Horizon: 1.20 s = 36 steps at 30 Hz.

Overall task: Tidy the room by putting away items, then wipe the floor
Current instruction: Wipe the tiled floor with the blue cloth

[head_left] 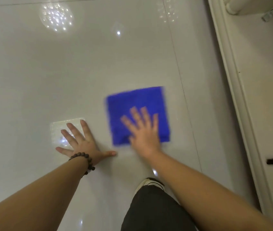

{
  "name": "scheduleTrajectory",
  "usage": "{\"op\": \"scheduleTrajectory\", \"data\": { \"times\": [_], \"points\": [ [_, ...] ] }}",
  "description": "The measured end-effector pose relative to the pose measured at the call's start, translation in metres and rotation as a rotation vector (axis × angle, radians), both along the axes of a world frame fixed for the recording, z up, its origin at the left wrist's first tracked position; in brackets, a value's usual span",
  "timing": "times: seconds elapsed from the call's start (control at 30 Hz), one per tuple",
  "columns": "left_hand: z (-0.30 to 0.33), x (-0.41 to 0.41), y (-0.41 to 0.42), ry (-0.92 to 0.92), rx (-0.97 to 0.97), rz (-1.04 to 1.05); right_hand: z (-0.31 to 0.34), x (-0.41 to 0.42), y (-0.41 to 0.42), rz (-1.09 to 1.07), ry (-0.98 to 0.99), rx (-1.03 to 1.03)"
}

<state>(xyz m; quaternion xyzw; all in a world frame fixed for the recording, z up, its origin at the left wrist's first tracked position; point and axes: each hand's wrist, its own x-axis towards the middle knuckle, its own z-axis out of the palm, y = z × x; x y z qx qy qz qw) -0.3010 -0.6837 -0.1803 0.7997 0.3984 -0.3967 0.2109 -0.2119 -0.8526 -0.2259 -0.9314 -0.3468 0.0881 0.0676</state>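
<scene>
Wiping the floor (52, 77), by the look of it, the second half of the task, with no loose items in view to put away. Folded blue cloth (137, 104) flat on the glossy pale tile, just left of a grout line (180, 80) and near the white moulded base (242, 97) along the right edge. Right hand (143, 130) pressed palm-down on the cloth's near half, fingers straight and spread, gripping nothing; blurred, as is the cloth's outline, suggesting a stroke under way. Left hand (80, 140) planted flat on bare tile well left of the cloth, fingers splayed, thumb pointing toward it, likely bracing body weight; beaded bracelet (82, 160) at the wrist. Both arms stretched forward and down, a dark trouser leg (150, 210) and a shoe tip (150, 182) beneath the right forearm. Next, probably: steady downward pressure to keep the cloth from bunching, sweeps carried over unwiped tile, and the bracing hand shifted along.
</scene>
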Motion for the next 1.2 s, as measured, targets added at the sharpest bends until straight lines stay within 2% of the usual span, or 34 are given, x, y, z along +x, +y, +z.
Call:
{"op": "scheduleTrajectory", "data": {
  "times": [0.03, 0.07, 0.1, 0.13, 0.27, 0.3, 0.33, 0.4, 0.5, 0.53, 0.57, 0.63, 0.67, 0.73, 0.8, 0.97, 1.03, 1.13, 1.2],
  "points": [
    [-0.001, -0.002, 0.000, -0.001, 0.019, -0.001, 0.001, -0.020, 0.000, 0.194, 0.038, -0.018],
    [-0.001, -0.002, 0.000, -0.001, 0.030, -0.001, 0.001, -0.020, -0.009, 0.284, 0.046, -0.019],
    [-0.003, -0.002, 0.000, -0.005, 0.028, -0.003, 0.001, -0.007, -0.024, 0.247, 0.033, -0.004],
    [-0.003, -0.002, 0.002, -0.015, 0.019, -0.007, -0.001, 0.009, -0.044, 0.095, 0.014, -0.014],
    [-0.004, -0.002, 0.002, -0.029, 0.006, -0.022, 0.008, 0.056, -0.130, -0.812, 0.094, -0.075],
    [-0.005, -0.003, 0.001, -0.030, 0.006, -0.028, 0.013, 0.054, -0.133, -0.938, 0.122, -0.071],
    [-0.005, -0.004, 0.002, -0.032, 0.003, -0.036, 0.015, 0.046, -0.124, -0.978, 0.136, -0.082],
    [-0.003, -0.005, 0.004, -0.039, -0.009, -0.047, 0.018, 0.015, -0.094, -0.785, 0.137, -0.093],
    [-0.001, -0.009, 0.009, -0.075, -0.033, -0.066, 0.017, -0.043, -0.049, -0.115, 0.178, -0.052],
    [-0.001, -0.011, 0.011, -0.099, -0.040, -0.065, 0.017, -0.055, -0.042, -0.016, 0.174, -0.077],
    [0.000, -0.014, 0.014, -0.134, -0.041, -0.061, 0.018, -0.056, -0.042, -0.049, 0.176, -0.112],
    [0.003, -0.023, 0.021, -0.243, -0.020, -0.039, 0.027, -0.048, -0.050, -0.310, 0.222, -0.211],
    [0.004, -0.030, 0.024, -0.314, -0.001, -0.015, 0.033, -0.045, -0.056, -0.345, 0.235, -0.261],
    [0.008, -0.048, 0.026, -0.417, 0.033, 0.039, 0.050, -0.035, -0.071, -0.138, 0.295, -0.351],
    [0.014, -0.074, 0.018, -0.408, 0.078, 0.044, 0.069, -0.033, -0.087, 0.056, 0.340, -0.399],
    [0.014, -0.134, 0.001, -0.221, 0.197, 0.084, 0.082, -0.042, -0.101, 0.003, 0.139, -0.230],
    [0.011, -0.138, 0.003, -0.221, 0.234, 0.169, 0.072, -0.040, -0.087, 0.045, 0.080, -0.235],
    [0.001, -0.138, 0.003, -0.247, 0.256, 0.272, 0.043, -0.051, -0.071, 0.142, 0.125, -0.347],
    [-0.008, -0.139, 0.002, -0.225, 0.231, 0.274, 0.023, -0.053, -0.073, 0.102, 0.131, -0.357]
  ]
}}
